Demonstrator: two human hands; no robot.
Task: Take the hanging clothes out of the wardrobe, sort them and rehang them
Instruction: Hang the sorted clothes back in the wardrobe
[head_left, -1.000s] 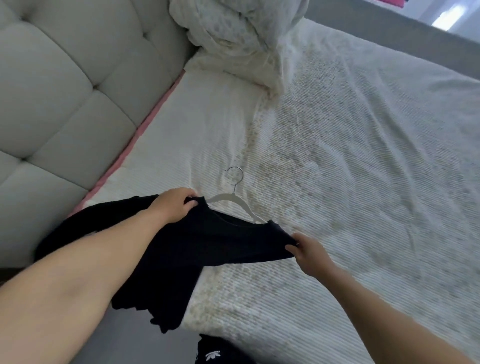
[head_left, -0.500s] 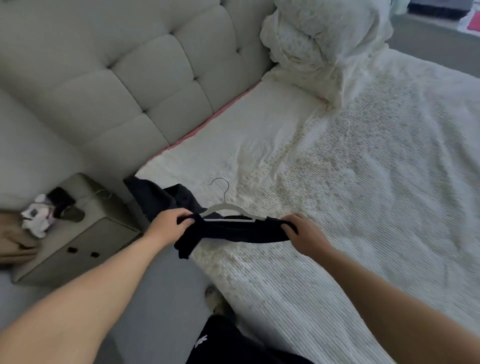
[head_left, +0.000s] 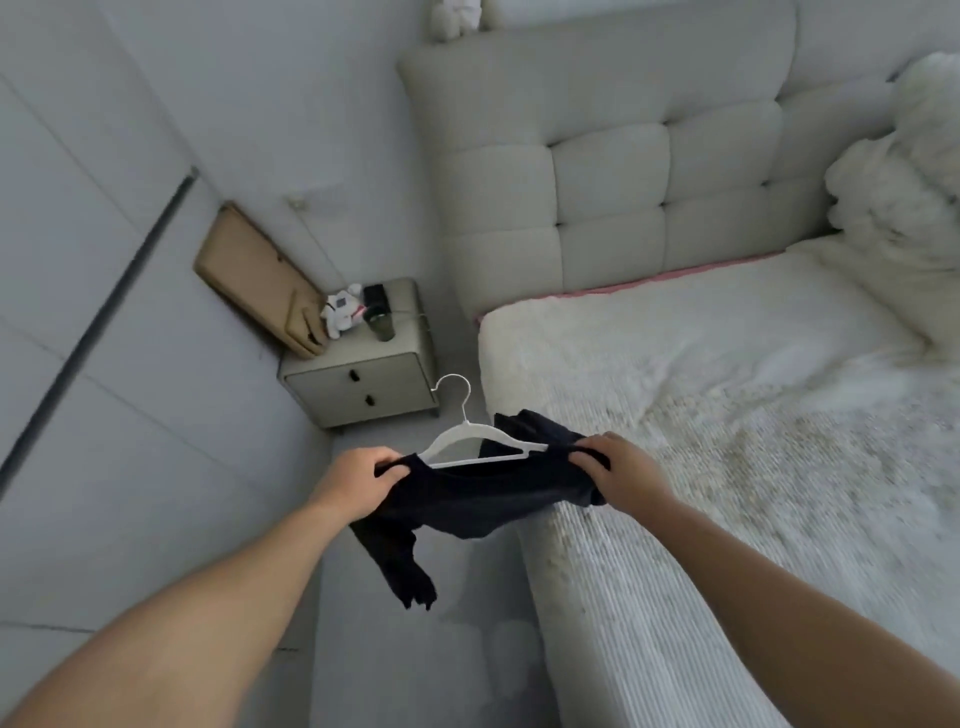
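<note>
both hands, left hand (head_left: 358, 480) and right hand (head_left: 621, 475), have fingers clamped on a black garment (head_left: 478, 493) with white plastic hanger (head_left: 470, 441), beside the white ribbed bed's (head_left: 727, 467) corner, near a grey bedside cabinet (head_left: 363, 384).

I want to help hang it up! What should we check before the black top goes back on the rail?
1. Left hand grips the black top: ok.
2. Right hand grips its other end: ok.
3. White hanger sits inside the top: ok.
4. Hook free and pointing up: ok.
5. Top lifted clear of the bed: cannot tell, one part may touch the edge.
6. Wardrobe rail ready: cannot tell, not in view.
</note>
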